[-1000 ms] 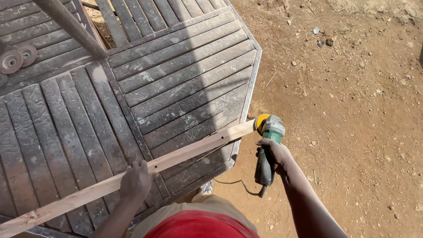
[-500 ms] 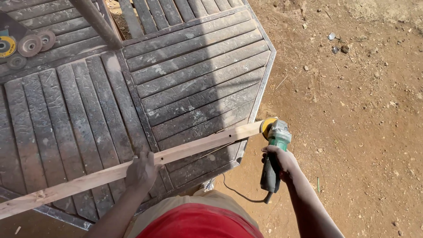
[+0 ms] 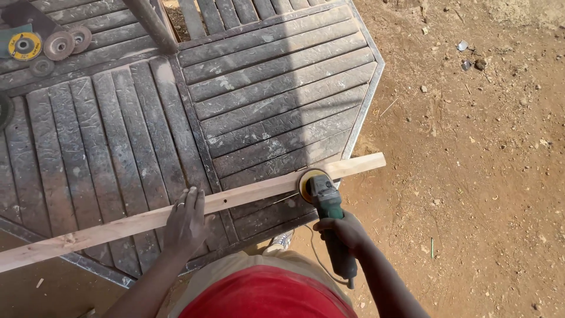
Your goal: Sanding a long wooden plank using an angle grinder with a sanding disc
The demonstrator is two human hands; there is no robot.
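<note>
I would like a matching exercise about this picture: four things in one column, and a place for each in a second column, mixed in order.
Things:
1. left hand
2. right hand
3. long pale wooden strip
4. round abrasive discs

Places:
A. far left corner of the grey slatted wooden table
B. pressed flat on the wooden strip
C. lying across the table's near edge, its end past the table's edge
D. around the handle of the green angle grinder

Pairs: 1-B, 2-D, 3-C, 4-A
</note>
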